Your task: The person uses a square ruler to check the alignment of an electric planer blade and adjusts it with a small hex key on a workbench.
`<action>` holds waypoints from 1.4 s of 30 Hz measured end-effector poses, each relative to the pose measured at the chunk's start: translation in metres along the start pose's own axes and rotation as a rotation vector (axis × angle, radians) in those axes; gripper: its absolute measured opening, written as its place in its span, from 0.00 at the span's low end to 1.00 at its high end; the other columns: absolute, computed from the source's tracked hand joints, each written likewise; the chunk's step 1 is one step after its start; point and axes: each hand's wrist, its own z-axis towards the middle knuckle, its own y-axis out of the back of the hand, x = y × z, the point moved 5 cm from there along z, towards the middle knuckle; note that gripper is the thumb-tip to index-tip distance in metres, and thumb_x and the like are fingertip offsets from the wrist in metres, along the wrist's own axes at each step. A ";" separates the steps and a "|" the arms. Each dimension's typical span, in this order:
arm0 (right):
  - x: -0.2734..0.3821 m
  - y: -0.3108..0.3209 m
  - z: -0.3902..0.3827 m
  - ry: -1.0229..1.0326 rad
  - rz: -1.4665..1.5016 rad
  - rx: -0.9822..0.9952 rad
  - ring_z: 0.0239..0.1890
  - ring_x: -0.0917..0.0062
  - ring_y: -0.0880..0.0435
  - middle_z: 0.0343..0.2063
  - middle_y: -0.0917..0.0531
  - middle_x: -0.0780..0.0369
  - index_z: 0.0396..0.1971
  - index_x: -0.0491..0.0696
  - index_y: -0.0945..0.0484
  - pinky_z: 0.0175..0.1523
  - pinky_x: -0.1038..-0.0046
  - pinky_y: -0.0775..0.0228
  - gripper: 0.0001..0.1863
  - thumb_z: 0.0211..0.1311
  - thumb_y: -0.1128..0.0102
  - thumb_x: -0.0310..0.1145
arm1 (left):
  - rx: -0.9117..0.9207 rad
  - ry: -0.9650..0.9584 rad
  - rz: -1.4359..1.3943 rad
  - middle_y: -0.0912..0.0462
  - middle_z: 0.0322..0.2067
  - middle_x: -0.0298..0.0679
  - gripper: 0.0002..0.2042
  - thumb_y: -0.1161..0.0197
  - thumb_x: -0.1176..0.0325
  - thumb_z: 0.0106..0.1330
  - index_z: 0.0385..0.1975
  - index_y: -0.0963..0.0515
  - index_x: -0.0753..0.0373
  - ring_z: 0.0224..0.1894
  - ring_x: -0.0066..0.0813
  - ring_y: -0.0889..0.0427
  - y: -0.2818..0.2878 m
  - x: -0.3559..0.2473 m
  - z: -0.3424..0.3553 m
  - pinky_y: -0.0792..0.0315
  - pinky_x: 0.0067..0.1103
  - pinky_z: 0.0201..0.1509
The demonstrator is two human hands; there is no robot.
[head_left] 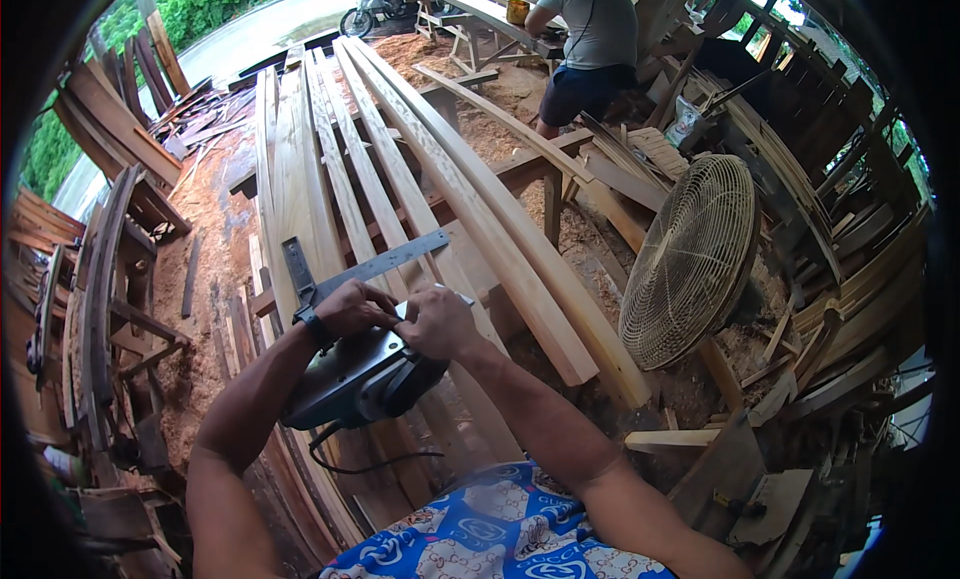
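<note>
A green electric hand planer (345,381) lies across the boards in front of me, its flat metal sole facing up. My left hand (357,309), with a dark watch on the wrist, rests at the planer's far end, its fingers bent and pinched together. Close beside it, my right hand (440,322) is closed over the same end, knuckles up. A small pale, shiny edge shows between the two hands; what the fingers grip is hidden. Just beyond them a metal try square (380,263) lies across the boards, its dark stock to the left.
Long planed boards (400,184) stretch away on trestles. To the right stands a large round fan (690,264) with a wire guard. A black cord (375,470) loops from the planer. Farther off, a co-worker (595,39) bends over another bench. Wood shavings (215,244) cover the floor.
</note>
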 end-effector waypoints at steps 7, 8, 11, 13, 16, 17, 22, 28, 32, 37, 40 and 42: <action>0.002 0.003 -0.002 0.020 0.059 -0.029 0.46 0.55 0.13 0.40 0.14 0.52 0.32 0.44 0.11 0.55 0.58 0.20 0.16 0.54 0.32 0.43 | 0.056 -0.035 -0.028 0.10 0.44 0.41 0.08 0.26 0.71 0.64 0.39 0.11 0.70 0.46 0.26 0.14 -0.002 -0.002 0.000 0.20 0.24 0.55; 0.002 0.003 -0.002 0.000 0.040 -0.025 0.46 0.55 0.13 0.40 0.14 0.51 0.32 0.44 0.11 0.55 0.58 0.20 0.16 0.53 0.33 0.42 | 0.001 0.013 0.018 0.10 0.43 0.40 0.08 0.26 0.72 0.64 0.38 0.11 0.70 0.46 0.26 0.14 -0.001 -0.002 -0.001 0.20 0.23 0.54; 0.002 0.004 -0.003 -0.018 0.032 -0.054 0.45 0.55 0.13 0.40 0.14 0.51 0.32 0.45 0.11 0.55 0.58 0.20 0.15 0.52 0.34 0.40 | -0.053 0.011 0.079 0.09 0.38 0.42 0.08 0.26 0.69 0.62 0.36 0.11 0.67 0.45 0.28 0.13 -0.001 -0.003 -0.001 0.22 0.25 0.56; 0.002 0.005 -0.003 0.015 0.060 -0.085 0.45 0.55 0.13 0.40 0.14 0.51 0.32 0.45 0.11 0.55 0.58 0.20 0.15 0.52 0.34 0.40 | -0.026 0.025 0.016 0.09 0.38 0.42 0.08 0.25 0.69 0.62 0.37 0.11 0.67 0.45 0.28 0.13 -0.001 -0.001 0.000 0.22 0.25 0.56; 0.001 0.004 -0.002 0.041 0.085 -0.066 0.46 0.54 0.13 0.40 0.14 0.51 0.33 0.45 0.11 0.55 0.58 0.20 0.15 0.52 0.34 0.39 | 0.054 -0.061 -0.073 0.09 0.38 0.42 0.09 0.25 0.70 0.61 0.38 0.11 0.67 0.44 0.27 0.13 -0.001 -0.002 0.001 0.22 0.24 0.55; 0.000 0.002 -0.002 0.034 0.064 -0.022 0.46 0.54 0.13 0.40 0.14 0.51 0.34 0.45 0.11 0.55 0.58 0.20 0.15 0.52 0.34 0.40 | 0.090 -0.148 -0.077 0.09 0.38 0.41 0.09 0.24 0.70 0.61 0.38 0.11 0.67 0.43 0.27 0.13 -0.001 -0.006 0.001 0.22 0.24 0.54; 0.001 0.003 -0.002 0.026 0.053 -0.096 0.44 0.56 0.12 0.39 0.13 0.53 0.29 0.46 0.11 0.54 0.60 0.20 0.12 0.50 0.33 0.39 | -0.010 0.017 -0.049 0.09 0.38 0.40 0.10 0.23 0.69 0.62 0.37 0.11 0.69 0.43 0.25 0.14 -0.004 -0.004 -0.002 0.22 0.23 0.53; -0.001 0.001 0.002 -0.008 0.027 0.013 0.46 0.56 0.12 0.42 0.14 0.52 0.31 0.44 0.11 0.57 0.60 0.20 0.15 0.52 0.33 0.40 | -0.004 0.057 -0.064 0.10 0.42 0.41 0.10 0.23 0.69 0.61 0.38 0.10 0.68 0.44 0.26 0.14 0.000 -0.003 -0.004 0.22 0.23 0.52; -0.002 -0.001 0.003 -0.024 0.002 0.014 0.47 0.56 0.12 0.42 0.13 0.53 0.32 0.45 0.10 0.57 0.60 0.20 0.15 0.52 0.32 0.41 | 0.025 -0.033 -0.078 0.10 0.44 0.42 0.10 0.23 0.69 0.60 0.39 0.10 0.67 0.45 0.27 0.14 0.000 -0.003 -0.001 0.22 0.23 0.52; 0.000 0.001 -0.001 0.074 0.056 -0.141 0.43 0.58 0.12 0.35 0.13 0.54 0.24 0.47 0.11 0.52 0.60 0.20 0.11 0.49 0.29 0.40 | -0.006 0.008 0.031 0.10 0.43 0.39 0.08 0.25 0.72 0.63 0.39 0.11 0.69 0.45 0.25 0.14 -0.003 -0.004 -0.002 0.20 0.23 0.53; -0.003 -0.001 0.002 0.033 0.039 -0.080 0.43 0.58 0.12 0.36 0.13 0.54 0.24 0.47 0.11 0.52 0.60 0.20 0.10 0.49 0.29 0.39 | -0.012 0.024 0.028 0.10 0.42 0.39 0.08 0.25 0.72 0.64 0.39 0.11 0.69 0.44 0.25 0.14 -0.003 -0.002 -0.001 0.20 0.23 0.54; -0.003 -0.002 0.003 0.010 0.012 -0.068 0.43 0.58 0.12 0.37 0.13 0.55 0.25 0.48 0.11 0.52 0.60 0.20 0.09 0.49 0.29 0.39 | -0.016 0.022 0.006 0.10 0.42 0.39 0.08 0.25 0.72 0.64 0.39 0.11 0.69 0.44 0.26 0.14 -0.001 0.002 0.000 0.20 0.24 0.54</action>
